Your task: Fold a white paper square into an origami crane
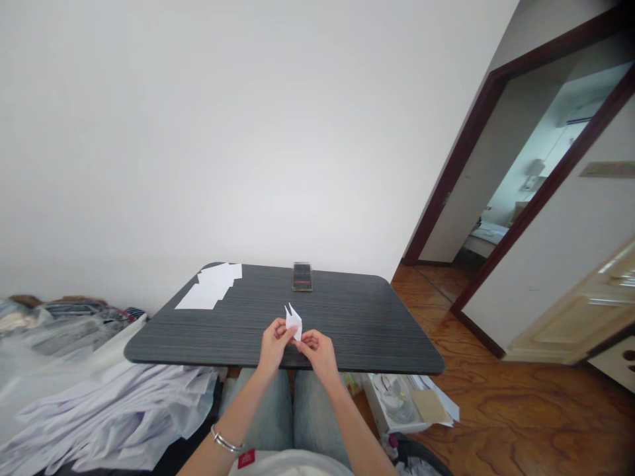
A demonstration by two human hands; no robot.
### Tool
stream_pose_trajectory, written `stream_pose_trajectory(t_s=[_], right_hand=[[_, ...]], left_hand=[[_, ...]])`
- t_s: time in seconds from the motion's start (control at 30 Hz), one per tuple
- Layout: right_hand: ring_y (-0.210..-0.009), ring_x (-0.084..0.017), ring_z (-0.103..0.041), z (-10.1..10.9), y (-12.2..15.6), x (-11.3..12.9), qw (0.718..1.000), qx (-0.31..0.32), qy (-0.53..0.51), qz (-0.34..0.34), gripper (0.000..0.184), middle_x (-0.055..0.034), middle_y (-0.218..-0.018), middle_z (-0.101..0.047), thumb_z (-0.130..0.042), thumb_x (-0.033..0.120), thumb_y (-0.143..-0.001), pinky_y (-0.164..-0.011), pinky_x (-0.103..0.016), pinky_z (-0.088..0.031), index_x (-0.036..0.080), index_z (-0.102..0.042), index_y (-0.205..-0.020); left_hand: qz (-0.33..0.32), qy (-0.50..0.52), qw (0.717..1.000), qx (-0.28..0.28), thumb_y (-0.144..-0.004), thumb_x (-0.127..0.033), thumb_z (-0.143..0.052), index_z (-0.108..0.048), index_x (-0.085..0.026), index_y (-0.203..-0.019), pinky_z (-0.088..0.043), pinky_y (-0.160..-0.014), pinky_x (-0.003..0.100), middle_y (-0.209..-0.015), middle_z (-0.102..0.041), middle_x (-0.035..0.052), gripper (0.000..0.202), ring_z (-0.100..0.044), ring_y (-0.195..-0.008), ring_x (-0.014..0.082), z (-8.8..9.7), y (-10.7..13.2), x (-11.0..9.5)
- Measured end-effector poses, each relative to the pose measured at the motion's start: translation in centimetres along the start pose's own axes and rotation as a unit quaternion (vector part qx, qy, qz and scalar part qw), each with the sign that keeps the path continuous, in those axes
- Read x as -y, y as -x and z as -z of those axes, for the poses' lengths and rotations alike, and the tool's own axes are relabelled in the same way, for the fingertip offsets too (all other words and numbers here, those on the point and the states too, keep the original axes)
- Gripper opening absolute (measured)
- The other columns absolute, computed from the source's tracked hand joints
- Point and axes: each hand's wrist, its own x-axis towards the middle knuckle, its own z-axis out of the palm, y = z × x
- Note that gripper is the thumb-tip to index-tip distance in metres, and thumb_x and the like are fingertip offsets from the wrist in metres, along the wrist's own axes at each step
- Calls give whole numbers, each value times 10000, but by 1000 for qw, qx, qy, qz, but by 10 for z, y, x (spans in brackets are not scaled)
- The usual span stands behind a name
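Two hands worked nearest to us: our left hand and right hand both grasped a folded white paper, pinching it between fingers and thumbs. The paper stood upright above the hands, its two points rising from where they met. We judged that it was lifted off the surface so the folds stayed closed and both hands could reach it. A silver bangle circled our left wrist, and our forearms ran down towards our jeans. Beyond lay a dark grey table, with loose white paper sheets by its far left corner and a blurred phone near its far edge, perhaps set out of the way. White clothes in plastic were heaped to our left, an open white box sat low on our right, and a wooden floor led to a dark-framed doorway.
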Motion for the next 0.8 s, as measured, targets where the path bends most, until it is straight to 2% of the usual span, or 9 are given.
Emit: stream_pose_trajectory(t_s=[0.17,0.3,0.4,0.6,0.8], right_hand=[[-551,-182,-618,1,0,1,999,15,48,-9,99,-28,-559,-644,-579,255,-701,-520,-259,-458,161,-608,-686],[-542,-172,-612,4,3,4,997,22,69,-9,94,-17,-553,-643,-584,253,-690,-507,-245,-455,170,-615,-658],[-534,-164,-611,5,4,4,996,25,86,-14,117,-12,-549,-644,-580,273,-690,-492,-233,-451,170,-621,-653],[-497,-147,-607,3,2,3,993,36,107,-24,188,-14,-549,-646,-546,314,-721,-474,-219,-439,167,-617,-628],[-509,-147,-609,6,2,4,993,60,100,-33,172,-14,-561,-643,-574,322,-701,-463,-213,-435,162,-604,-644]], left_hand=[[-5,13,1000,2,-615,-286,-682,-490,-159,-707,-432,-521,197,-596,-624,-31,248,-572,-545,110,0,0,-1],[2,29,1000,3,-590,-249,-705,-558,-138,-819,-451,-609,230,-724,-673,28,294,-608,-664,151,-1,0,-4],[25,39,999,-9,-598,-253,-700,-612,-102,-827,-445,-586,229,-746,-687,68,288,-603,-622,150,-1,1,-5],[30,59,997,-47,-589,-286,-704,-648,-93,-789,-425,-530,218,-692,-694,70,283,-584,-547,135,0,1,-7],[23,89,993,-70,-573,-286,-712,-656,-106,-762,-443,-578,239,-730,-695,70,267,-592,-584,138,2,-1,-8]])
